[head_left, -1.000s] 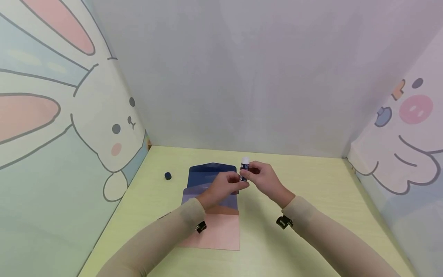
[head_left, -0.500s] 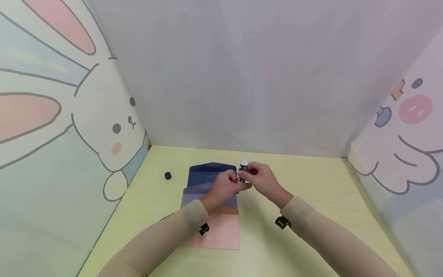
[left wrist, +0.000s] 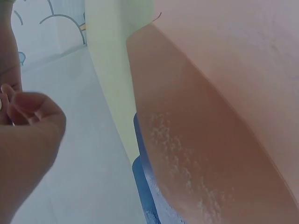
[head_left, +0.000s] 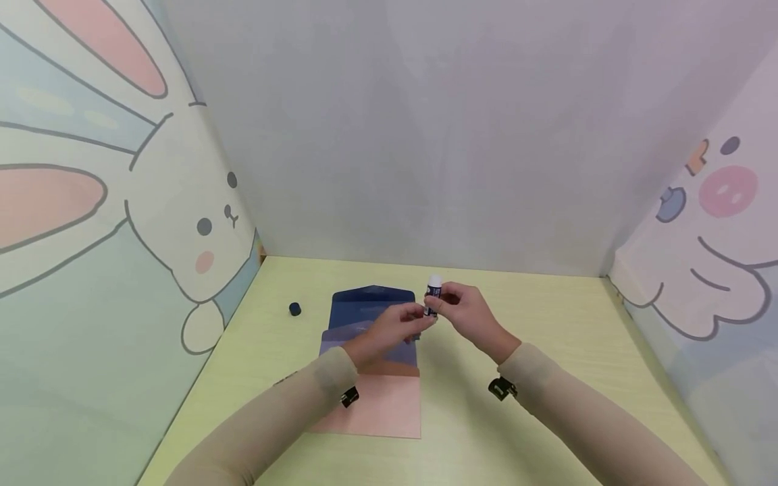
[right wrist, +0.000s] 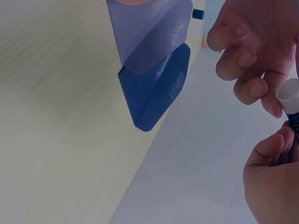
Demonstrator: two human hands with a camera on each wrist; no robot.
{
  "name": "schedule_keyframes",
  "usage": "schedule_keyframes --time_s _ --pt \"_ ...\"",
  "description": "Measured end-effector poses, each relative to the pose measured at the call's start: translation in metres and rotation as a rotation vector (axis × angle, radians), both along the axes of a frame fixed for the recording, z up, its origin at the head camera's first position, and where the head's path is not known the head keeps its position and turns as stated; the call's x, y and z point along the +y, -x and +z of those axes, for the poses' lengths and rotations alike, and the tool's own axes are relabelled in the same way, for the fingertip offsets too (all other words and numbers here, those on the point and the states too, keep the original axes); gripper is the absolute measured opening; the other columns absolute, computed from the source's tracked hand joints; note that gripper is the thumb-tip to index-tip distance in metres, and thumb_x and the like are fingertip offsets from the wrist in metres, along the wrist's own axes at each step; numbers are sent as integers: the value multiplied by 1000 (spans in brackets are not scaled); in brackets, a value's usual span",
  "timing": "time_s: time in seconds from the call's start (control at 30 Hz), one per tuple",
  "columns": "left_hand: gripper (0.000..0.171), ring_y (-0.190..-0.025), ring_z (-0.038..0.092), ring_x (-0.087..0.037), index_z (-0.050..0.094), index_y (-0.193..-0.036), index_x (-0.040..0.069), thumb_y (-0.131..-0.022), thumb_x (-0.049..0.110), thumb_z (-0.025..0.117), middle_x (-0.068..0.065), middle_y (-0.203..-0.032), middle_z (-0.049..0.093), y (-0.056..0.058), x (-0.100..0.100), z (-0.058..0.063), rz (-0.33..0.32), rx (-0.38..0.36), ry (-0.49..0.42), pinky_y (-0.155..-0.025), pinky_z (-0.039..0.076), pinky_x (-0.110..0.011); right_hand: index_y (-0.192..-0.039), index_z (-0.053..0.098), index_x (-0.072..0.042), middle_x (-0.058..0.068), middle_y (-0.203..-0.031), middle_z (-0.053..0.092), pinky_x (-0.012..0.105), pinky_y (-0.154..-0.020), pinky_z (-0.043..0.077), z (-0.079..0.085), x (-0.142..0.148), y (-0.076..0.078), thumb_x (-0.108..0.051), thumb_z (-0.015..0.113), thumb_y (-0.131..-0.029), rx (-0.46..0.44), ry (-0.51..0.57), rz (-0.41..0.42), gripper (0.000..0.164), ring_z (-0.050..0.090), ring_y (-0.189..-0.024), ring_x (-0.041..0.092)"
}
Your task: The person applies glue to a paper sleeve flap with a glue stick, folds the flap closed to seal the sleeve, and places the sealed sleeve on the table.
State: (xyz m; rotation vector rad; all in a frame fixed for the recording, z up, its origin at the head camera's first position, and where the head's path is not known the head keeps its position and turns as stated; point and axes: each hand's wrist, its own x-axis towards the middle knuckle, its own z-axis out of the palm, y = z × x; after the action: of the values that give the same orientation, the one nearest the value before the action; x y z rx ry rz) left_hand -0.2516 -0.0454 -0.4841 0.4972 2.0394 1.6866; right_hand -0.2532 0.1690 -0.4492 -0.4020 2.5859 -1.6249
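Upright above the envelopes, a glue stick with a dark label and white end is held between both hands. My right hand grips its barrel. The left hand pinches its lower end with thumb and forefinger; in the right wrist view its other fingers are loosely bent beside the white end of the glue stick. Below lie overlapping envelopes with raised flaps: navy, purple and pink. White smears mark the pink envelope's flap and the other flaps.
A small dark cap lies on the pale yellow table, left of the envelopes. Cartoon-printed side walls and a plain grey back wall enclose the table. Part of a thin item shows beside the left forearm.
The left hand shifts slightly right along the glue stick's base, then back left, while the right hand keeps its grip. The glue stick tilts and sways a little; envelopes and cap stay put.
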Motion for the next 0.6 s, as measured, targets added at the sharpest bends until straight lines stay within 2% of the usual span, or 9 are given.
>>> schedule_keyframes --time_s 0.17,0.27,0.37,0.5,0.6 --pt "35 -103 58 -23 68 -139 14 -115 35 53 -3 -111 63 3 -4 2 -129 -120 -85 -86 51 -36 -112 77 -10 10 -107 78 34 -83 57 1 1 -1 -37 75 -103 -19 40 21 28 69 -91 18" --pt "37 -105 58 -18 66 -144 13 -116 31 50 0 -120 65 3 -5 2 -168 -160 -116 -84 50 -32 -114 77 -9 11 -111 79 35 -88 57 1 1 0 -35 75 -104 -24 41 29 28 71 -95 17" --pt "35 -99 56 -19 69 -140 14 -115 32 53 1 -113 65 4 -6 2 -158 -133 -101 -83 49 -32 -115 77 -8 12 -113 78 34 -88 58 1 1 0 -33 75 -104 -33 41 31 28 70 -96 18" --pt "27 -85 53 -20 71 -117 11 -112 36 61 -2 -93 57 4 -6 1 -116 -64 -54 -80 49 -32 -118 77 -4 16 -116 78 29 -85 58 1 1 0 -29 75 -104 -34 54 52 29 70 -98 19" --pt "28 -80 52 -20 70 -108 12 -110 39 65 -1 -86 53 4 -6 0 -92 -23 -27 -80 48 -34 -120 75 0 18 -117 78 27 -84 59 2 1 -1 -27 75 -104 -34 65 70 32 70 -98 19"
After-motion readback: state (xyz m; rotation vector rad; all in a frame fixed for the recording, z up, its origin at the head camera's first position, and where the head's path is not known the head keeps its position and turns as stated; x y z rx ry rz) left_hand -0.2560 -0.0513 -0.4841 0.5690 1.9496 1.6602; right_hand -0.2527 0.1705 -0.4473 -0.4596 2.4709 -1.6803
